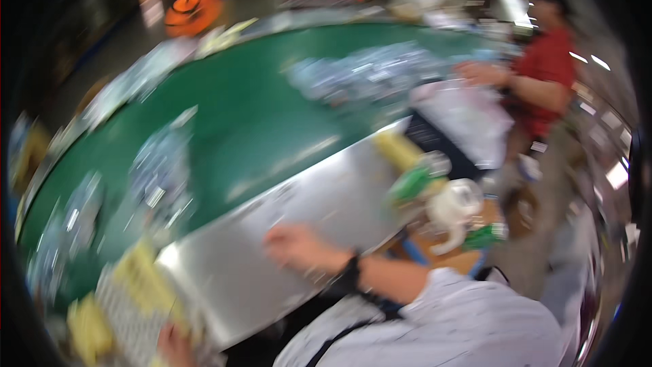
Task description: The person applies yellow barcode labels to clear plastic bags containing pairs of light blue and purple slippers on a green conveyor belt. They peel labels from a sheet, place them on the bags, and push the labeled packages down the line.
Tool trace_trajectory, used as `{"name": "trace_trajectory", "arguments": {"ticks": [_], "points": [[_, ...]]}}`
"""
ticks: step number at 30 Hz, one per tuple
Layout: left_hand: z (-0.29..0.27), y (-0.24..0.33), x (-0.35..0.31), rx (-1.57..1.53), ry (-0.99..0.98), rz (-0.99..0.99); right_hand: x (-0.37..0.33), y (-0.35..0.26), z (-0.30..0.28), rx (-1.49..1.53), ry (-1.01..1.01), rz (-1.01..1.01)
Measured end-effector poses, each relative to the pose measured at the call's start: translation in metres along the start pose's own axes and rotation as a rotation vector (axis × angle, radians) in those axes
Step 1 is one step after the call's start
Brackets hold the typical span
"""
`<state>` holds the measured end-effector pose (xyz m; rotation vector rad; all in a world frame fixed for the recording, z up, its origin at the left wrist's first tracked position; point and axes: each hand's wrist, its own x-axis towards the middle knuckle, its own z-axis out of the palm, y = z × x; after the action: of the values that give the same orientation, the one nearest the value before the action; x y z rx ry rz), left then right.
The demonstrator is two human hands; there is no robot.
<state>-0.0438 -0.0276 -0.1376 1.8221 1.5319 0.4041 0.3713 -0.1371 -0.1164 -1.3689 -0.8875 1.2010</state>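
Observation:
Motion blur smears the whole picture. My right hand (295, 247), with a black band at the wrist, hovers over or rests on a shiny metal sheet (326, 194) at the near side of the green table. Its fingers look bent, but the smear hides whether anything is in them. Low on the left, my left hand (175, 345) is at a white patterned sheet or bag (122, 309) with yellow pieces (142, 275) over it. I cannot tell whether it grips them. Another yellow piece (89, 329) lies farther left.
Clear plastic bags (163, 170) lie on the green table (251, 102), with a larger heap (367, 71) across it. Tape rolls (455, 204) and a green item (411, 183) stand right of the metal sheet. A person in red (543, 68) handles a whitish bag (468, 115).

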Motion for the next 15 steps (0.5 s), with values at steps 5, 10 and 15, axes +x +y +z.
{"name": "trace_trajectory", "arguments": {"ticks": [5,10,15], "points": [[0.026,0.094,-0.019,-0.093,0.075,-0.008,0.011,0.019,-0.02,-0.048,-0.057,-0.088],[0.021,0.095,-0.013,-0.003,0.112,0.071,0.009,0.018,-0.021,0.074,-0.029,-0.091],[0.02,0.082,-0.007,-0.184,0.196,0.03,0.014,0.015,-0.015,0.061,-0.054,-0.101]]}}
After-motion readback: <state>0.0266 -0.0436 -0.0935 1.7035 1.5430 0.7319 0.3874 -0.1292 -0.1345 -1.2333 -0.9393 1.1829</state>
